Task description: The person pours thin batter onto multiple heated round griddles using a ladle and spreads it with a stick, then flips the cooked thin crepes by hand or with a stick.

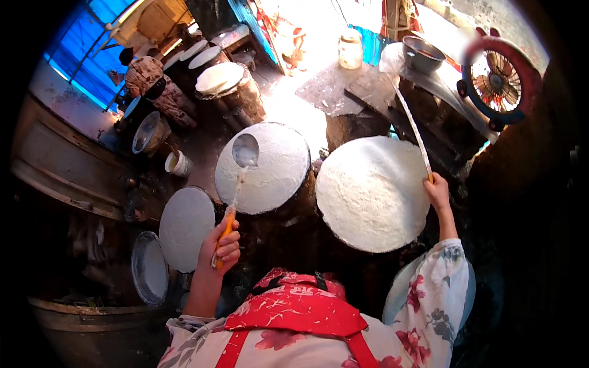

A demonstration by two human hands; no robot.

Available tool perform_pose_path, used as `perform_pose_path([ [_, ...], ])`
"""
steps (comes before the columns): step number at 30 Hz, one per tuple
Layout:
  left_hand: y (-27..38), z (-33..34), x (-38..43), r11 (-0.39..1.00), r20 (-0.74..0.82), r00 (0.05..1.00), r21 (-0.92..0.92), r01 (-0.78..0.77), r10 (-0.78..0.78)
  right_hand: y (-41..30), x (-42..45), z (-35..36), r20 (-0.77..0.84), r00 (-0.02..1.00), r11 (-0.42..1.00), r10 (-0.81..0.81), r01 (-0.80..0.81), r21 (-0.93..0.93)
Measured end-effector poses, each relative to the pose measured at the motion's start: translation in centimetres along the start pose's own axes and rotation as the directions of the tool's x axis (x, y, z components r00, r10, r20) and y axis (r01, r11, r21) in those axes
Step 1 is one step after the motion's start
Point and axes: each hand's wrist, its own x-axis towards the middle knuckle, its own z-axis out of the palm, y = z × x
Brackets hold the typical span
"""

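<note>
My left hand (228, 250) grips the orange handle of a metal ladle (245, 146). The ladle's bowl, with some whitish liquid in it, is over a round griddle (280, 184) coated with white batter. My right hand (438, 193) holds a long, thin stick (413, 122) smeared white, with its far end pointing away from me. Just left of that hand lies a second round griddle (368, 198), covered by a rough, creamy white layer. A third round, pale-coated griddle (186, 234) is behind my left hand. Beside it, a metal basin (149, 271) contains whitish liquid.
At the upper left a person (154, 83) bends near several round surfaces. A stack of flat, pale rounds (218, 79) rests on a drum-like stand. A white bucket (179, 164) is on the floor. A metal pot (423, 54), a jar (349, 50) and a fan (497, 80) stand upper right.
</note>
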Motion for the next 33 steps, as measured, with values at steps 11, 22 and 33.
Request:
perform_pose_path([
  [11, 4.9, -4.8, -2.7, 0.998, 0.062, 0.996, 0.008, 0.062, -0.063, -13.3, -4.3, -0.7, -0.047, 0.995, 0.995, -0.09, 0.091, 0.027],
  [22, 10.8, -6.5, -3.5, 0.897, -0.005, 0.948, 0.322, 0.302, -0.318, -27.8, -20.0, -0.5, -0.426, 0.904, 0.996, -0.036, 0.069, 0.061],
  [33, 2.6, -7.4, 1.3, 0.459, 0.059, 0.483, 0.43, 0.777, -0.874, -27.4, -59.8, -6.1, -0.821, 0.428, 0.883, 0.377, -0.432, 0.181],
])
